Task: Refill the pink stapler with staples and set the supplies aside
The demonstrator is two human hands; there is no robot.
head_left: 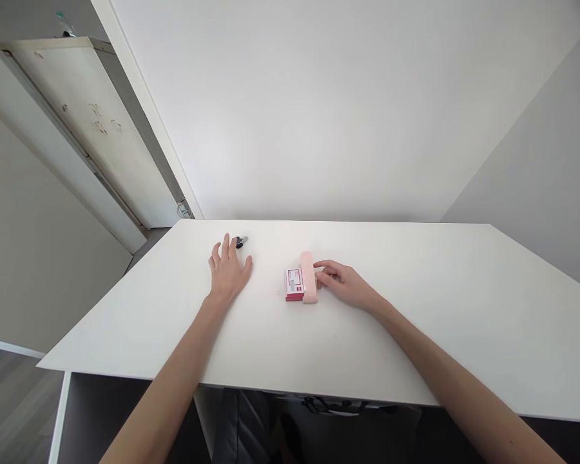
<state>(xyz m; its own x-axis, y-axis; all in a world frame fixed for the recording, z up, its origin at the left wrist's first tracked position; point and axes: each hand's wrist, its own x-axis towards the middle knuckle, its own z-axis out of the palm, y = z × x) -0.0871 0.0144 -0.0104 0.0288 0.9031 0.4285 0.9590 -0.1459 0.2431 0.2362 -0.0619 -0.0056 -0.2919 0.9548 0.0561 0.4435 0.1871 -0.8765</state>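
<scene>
A pink stapler (pixel 308 277) lies lengthwise near the middle of the white table. Against its left side sits a small stack of red and white boxes (pixel 294 283), with a printed label on top. My right hand (pixel 344 282) is at the stapler's right edge, fingers loosely bent and apart, fingertips at or very near its side; it is not wrapped around it. My left hand (pixel 229 270) is over the table farther left, open with fingers spread. Just beyond its fingers lies a small black and silver item (pixel 240 242), partly hidden, perhaps a binder clip.
The white table (pixel 391 348) reaches back to a pale wall (pixel 319 116). Beyond its left end stands a white cabinet (pixel 91 122) with a bottle (pixel 66 24) on top. Dark straps (pixel 338 406) show below the front edge, near my legs.
</scene>
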